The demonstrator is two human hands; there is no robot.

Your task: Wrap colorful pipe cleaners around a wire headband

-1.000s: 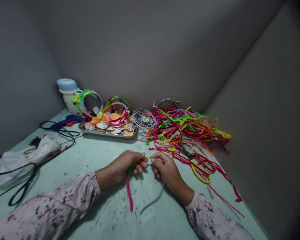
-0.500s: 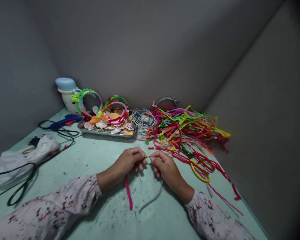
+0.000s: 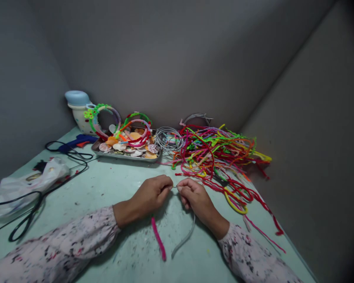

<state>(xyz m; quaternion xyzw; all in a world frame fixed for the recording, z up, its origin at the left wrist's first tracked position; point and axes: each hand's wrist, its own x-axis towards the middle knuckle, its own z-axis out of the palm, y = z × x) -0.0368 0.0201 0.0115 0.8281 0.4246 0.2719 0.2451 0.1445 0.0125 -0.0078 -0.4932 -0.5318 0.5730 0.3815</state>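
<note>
My left hand [image 3: 150,195] is closed, fingertips pinched together, and a bright pink pipe cleaner [image 3: 158,238] hangs down from under it. Opposite it, my right hand [image 3: 197,199] pinches a grey wire [image 3: 186,238], whose tail curves down toward the table. A short, thin length of the wire bridges the small gap between the two sets of fingertips. What exactly lies inside the left pinch is hidden by the fingers.
Behind the hands stands a metal tray [image 3: 126,158] of seashells with pipe-cleaner-wrapped headbands. A wire coil [image 3: 168,138], a tangled pipe cleaner pile [image 3: 221,147] and yellow-handled scissors [image 3: 235,202] lie rightward. Leftward are a blue glue gun [image 3: 76,142], black cord [image 3: 84,171], plastic bag [image 3: 26,184] and blue-lidded container [image 3: 82,114].
My left hand has rolled over, so its fingers now cover the small yellow bit seen at its tips before. The hanging ends of the pipe cleaner and wire swung slightly right and lower.
</note>
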